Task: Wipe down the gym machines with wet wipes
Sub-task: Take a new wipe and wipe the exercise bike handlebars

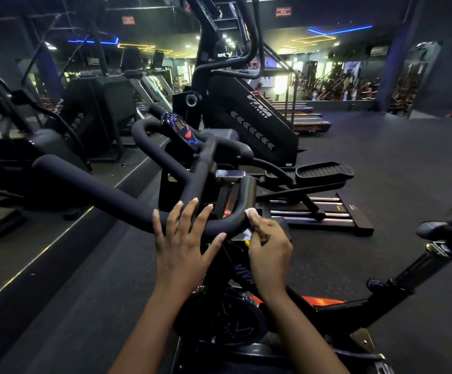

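1. Gym machines (278, 147) stand about a dim hall on a dark floor (394, 163). A tall black stair climber (235, 103) is straight ahead, with treadmills (304, 114) in a row behind it.
2. Nearest is a black spin bike (354, 303). Its frame runs under the person's forearms and its saddle (446, 228) is at the right edge.
3. The bike's padded handlebar (106, 195) crosses the middle of the view. One long horn reaches left, a loop curves round on the right, and a small console (183, 130) is mounted at the front.
4. The left hand (181, 247) lies on the near bend of the handlebar, fingers straight and spread, holding nothing.
5. The right hand (269, 249), just beside it, has its fingers curled and pinches a wet wipe (251, 213).
6. The wipe is white and bunched. It shows above and below the fingers and is pressed against the handlebar's right curve.
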`<action>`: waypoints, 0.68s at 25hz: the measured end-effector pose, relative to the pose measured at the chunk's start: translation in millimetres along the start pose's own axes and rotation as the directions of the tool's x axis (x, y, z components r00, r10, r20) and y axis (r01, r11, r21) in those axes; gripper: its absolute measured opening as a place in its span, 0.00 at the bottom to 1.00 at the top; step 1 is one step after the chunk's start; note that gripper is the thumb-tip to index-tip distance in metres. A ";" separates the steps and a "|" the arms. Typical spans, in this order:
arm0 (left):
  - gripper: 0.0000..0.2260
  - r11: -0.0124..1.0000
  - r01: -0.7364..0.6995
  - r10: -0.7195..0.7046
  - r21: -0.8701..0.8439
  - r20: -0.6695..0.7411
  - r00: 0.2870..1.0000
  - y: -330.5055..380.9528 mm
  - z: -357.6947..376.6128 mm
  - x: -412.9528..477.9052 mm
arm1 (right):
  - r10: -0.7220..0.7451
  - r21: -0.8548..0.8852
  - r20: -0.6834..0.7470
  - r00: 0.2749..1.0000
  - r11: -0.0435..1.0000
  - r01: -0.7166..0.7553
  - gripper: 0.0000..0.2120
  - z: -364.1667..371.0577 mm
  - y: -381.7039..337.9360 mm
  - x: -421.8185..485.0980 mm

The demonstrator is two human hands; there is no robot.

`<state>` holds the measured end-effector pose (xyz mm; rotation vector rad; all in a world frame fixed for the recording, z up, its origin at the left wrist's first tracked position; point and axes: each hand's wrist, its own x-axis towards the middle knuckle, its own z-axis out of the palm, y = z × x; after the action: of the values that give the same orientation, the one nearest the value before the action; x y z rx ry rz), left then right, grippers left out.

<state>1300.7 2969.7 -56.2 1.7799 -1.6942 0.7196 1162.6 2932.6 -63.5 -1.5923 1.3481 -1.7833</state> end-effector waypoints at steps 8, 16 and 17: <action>0.23 0.720 0.204 -0.357 -0.664 -0.102 0.928 13.6 -28.1 -47.1 | -0.461 -0.006 0.248 0.852 0.879 0.477 0.20 -14.4 -30.1 -4.9; 0.25 -0.175 0.354 -0.829 -0.919 0.331 0.451 7.2 -23.2 -2.6 | -0.700 0.333 0.642 0.312 0.622 0.709 0.16 61.7 -76.4 56.4; 0.25 -0.198 0.321 -0.833 -0.926 0.332 0.442 7.9 -22.5 4.2 | -0.708 0.382 0.669 0.228 0.590 0.712 0.14 66.5 -81.1 58.1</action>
<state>1293.2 2982.8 -37.4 1.0020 -0.3346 -0.4653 1231.5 2897.5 28.1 -2.8143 0.1120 -1.0394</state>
